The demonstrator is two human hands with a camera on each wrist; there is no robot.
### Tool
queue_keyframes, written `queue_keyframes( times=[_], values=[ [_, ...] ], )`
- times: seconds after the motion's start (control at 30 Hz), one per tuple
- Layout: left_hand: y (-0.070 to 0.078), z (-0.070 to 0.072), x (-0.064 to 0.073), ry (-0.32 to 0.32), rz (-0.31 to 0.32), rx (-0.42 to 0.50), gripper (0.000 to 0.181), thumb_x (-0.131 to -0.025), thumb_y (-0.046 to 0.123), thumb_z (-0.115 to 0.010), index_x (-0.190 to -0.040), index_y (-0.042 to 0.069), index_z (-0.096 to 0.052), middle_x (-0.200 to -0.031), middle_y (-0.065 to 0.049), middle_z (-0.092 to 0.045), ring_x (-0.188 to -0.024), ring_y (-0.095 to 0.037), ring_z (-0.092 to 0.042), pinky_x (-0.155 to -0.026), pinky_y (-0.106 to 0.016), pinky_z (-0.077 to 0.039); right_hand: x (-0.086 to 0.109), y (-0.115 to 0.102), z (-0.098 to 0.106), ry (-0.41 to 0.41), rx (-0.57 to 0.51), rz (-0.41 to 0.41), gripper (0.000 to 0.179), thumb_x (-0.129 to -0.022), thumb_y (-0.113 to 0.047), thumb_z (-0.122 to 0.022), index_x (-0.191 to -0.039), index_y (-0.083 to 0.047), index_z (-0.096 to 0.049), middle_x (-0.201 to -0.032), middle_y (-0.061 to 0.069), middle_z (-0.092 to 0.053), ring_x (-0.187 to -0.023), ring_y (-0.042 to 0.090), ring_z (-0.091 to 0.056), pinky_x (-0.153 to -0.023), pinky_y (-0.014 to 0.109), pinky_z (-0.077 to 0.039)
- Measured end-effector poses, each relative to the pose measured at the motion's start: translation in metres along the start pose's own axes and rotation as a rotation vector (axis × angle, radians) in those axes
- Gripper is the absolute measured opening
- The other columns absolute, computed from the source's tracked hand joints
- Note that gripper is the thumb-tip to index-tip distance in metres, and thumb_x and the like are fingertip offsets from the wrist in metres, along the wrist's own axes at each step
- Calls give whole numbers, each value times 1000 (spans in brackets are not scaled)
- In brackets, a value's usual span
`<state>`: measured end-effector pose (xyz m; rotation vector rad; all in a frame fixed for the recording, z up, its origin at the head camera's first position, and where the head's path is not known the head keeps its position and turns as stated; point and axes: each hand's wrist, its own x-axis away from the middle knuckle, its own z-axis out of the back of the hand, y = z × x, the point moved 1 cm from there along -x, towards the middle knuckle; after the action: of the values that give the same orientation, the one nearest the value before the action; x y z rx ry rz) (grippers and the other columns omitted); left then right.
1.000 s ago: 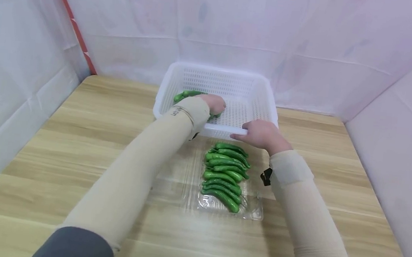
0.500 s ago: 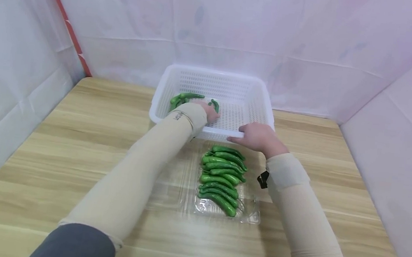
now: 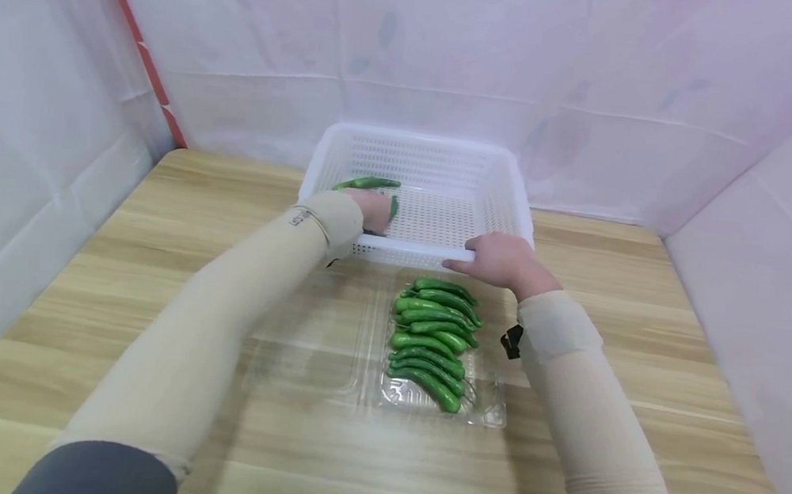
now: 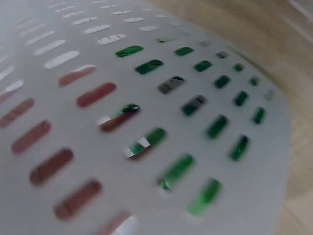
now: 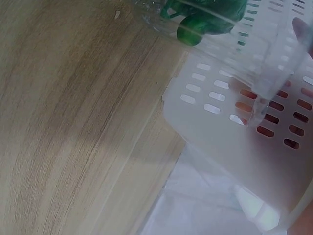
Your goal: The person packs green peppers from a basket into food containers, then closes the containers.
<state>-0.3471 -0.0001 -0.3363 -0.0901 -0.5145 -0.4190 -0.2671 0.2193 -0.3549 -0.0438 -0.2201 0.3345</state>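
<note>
My left hand (image 3: 373, 210) is down inside the white plastic basket (image 3: 431, 256), toward its left side. It holds a green chili pepper (image 3: 394, 205) whose end sticks out beyond the fingers; the fingertips themselves are hidden. Behind this hand lie more green peppers (image 3: 373, 184). Through the basket's slots, the left wrist view shows bits of fingers (image 4: 51, 166) beside green peppers (image 4: 216, 126). My right hand (image 3: 505, 259) grips the basket's near rim, right of its middle. In front of the basket, several green peppers (image 3: 435, 318) lie in a row in a clear plastic clamshell box (image 3: 410, 395).
The clamshell's transparent lid (image 3: 310, 350) lies spread to the left on the wooden table (image 3: 150, 271). White sheeting (image 3: 458, 46) stands close behind the basket, with more at both sides.
My left hand has moved left inside the basket, and a pepper has shifted left with it. The right hand keeps its grip on the rim. The row of peppers in the clamshell looks the same.
</note>
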Motion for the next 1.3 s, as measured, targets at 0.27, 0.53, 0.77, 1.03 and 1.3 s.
queue_keyframes(
  times=[0.27,0.53,0.77,1.03,1.3],
  values=[
    [-15,1,0,217,-92,-31,5,-85,12,-62,-85,8,-63,-79,-4,-63,-69,-17,-54,-68,-31,-46,-5,1,2,-13,-12,1,64,-86,-65,-46,-102,-6,-64,-94,11,-65,-83,27,-60,-71,45,-47],
    [-24,6,14,329,-159,150,28,-88,5,-57,-116,3,-52,-110,-11,-59,-97,-24,-54,-86,-36,-44,-10,1,6,-13,-14,-9,57,-86,-62,-47,-96,-9,-63,-84,6,-62,-75,23,-57,-67,43,-46],
    [-27,7,28,393,-274,282,42,-93,5,-46,-134,8,-51,-129,-10,-55,-57,-13,-46,-57,-26,-41,-10,0,8,-9,-10,-4,61,-86,-65,-46,-98,-8,-63,-87,7,-63,-78,24,-58,-67,43,-46],
    [-22,4,45,499,-303,385,31,-92,12,-57,-123,8,-62,-109,-9,-61,-63,-17,-43,-66,-29,-39,-12,0,9,-5,-12,3,58,-86,-66,-44,-82,-10,-58,-76,7,-58,-69,23,-54,-62,40,-43],
    [-24,-6,54,608,-258,403,37,-95,19,-54,-130,9,-55,-89,-8,-65,-48,-12,-37,-48,-25,-36,-15,-4,9,5,-14,8,55,-86,-65,-45,-73,-12,-51,-66,4,-50,-62,20,-48,-56,35,-38]
  ],
)
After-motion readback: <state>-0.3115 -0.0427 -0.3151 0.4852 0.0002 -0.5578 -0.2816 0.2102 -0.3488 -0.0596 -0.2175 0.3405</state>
